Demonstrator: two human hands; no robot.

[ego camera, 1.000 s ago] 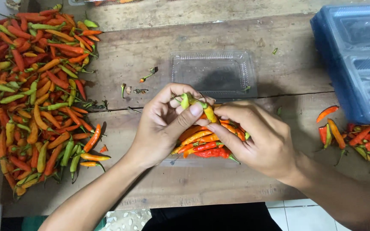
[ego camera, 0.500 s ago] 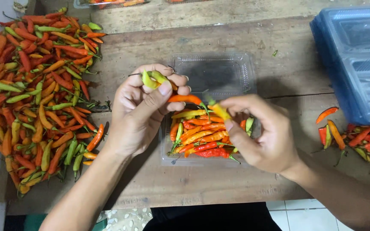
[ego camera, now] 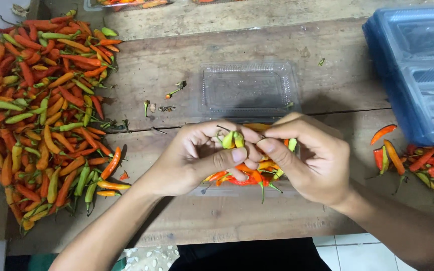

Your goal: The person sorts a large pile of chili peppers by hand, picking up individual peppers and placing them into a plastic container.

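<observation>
My left hand [ego camera: 197,160] had come back from lifting away, so both hands pinched the yellow-green chillies [ego camera: 232,139] together with the right hand [ego camera: 307,158] over the filled clear tray [ego camera: 249,180], more sorting underway

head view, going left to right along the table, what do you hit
big pile of chillies → loose stems → left hand → yellow-green chillies pinched between both hands → right hand → small chilli pile → stack of blue-tinted containers
</observation>
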